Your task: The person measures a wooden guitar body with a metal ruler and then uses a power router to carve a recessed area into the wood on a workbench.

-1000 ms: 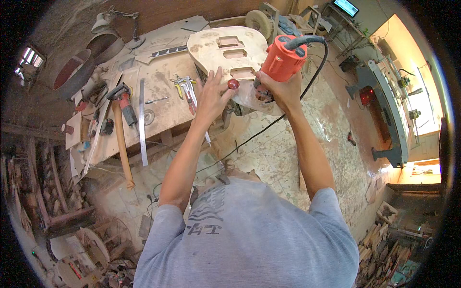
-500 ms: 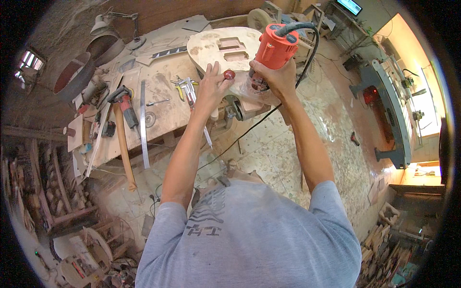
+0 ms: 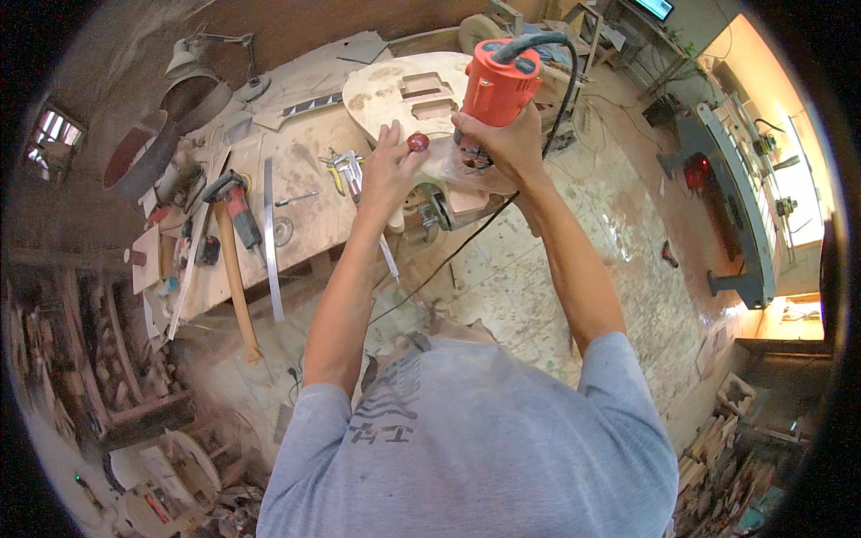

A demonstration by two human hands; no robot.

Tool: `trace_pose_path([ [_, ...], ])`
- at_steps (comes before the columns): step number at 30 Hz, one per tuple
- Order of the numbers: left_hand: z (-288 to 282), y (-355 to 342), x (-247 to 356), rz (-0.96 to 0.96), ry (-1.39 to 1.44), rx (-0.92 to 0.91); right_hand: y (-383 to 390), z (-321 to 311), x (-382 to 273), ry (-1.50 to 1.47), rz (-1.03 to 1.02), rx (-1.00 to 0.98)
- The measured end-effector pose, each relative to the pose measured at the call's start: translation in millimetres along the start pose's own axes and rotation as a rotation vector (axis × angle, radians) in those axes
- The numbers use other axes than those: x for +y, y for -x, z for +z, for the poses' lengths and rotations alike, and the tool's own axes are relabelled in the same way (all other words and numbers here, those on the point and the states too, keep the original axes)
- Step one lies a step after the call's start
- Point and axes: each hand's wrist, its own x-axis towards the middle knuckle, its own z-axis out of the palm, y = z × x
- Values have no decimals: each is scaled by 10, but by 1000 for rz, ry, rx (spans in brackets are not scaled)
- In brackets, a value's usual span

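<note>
Right hand (image 3: 511,148) wrapped around orange router (image 3: 499,85); left hand (image 3: 387,175), fingers extended, beside red knob (image 3: 418,143), grip indeterminable. Router stands upright at near edge of pale, smudged guitar-shaped body (image 3: 377,94), two cavities (image 3: 425,85) visible. Nearer than body, grey shirt (image 3: 520,439) bears dark lettering (image 3: 381,436).

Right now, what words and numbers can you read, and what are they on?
Grey shirt: dark printed letters on it, but I don't copy out printed words.
Orange-red power tool in the right hand: any marks are too small to read.
Screen at the top edge: lit, but too small to read.
Metal ruler on the table: any numbers are too small to read.
</note>
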Motion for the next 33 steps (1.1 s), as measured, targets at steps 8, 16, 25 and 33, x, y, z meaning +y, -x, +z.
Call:
trace_pose_path([
  [8,-38,26,55,-33,158,20,-18,53,-42,25,-13,-2],
  [16,-37,20,14,-52,212,30,15,34,-214,51,-85,17],
  [25,-46,11,43,-45,98,9,10,-12,-186,78,-113,18],
  [33,-23,-3,26,-32,69,-9,16,-30,-119,39,-88,13],
])
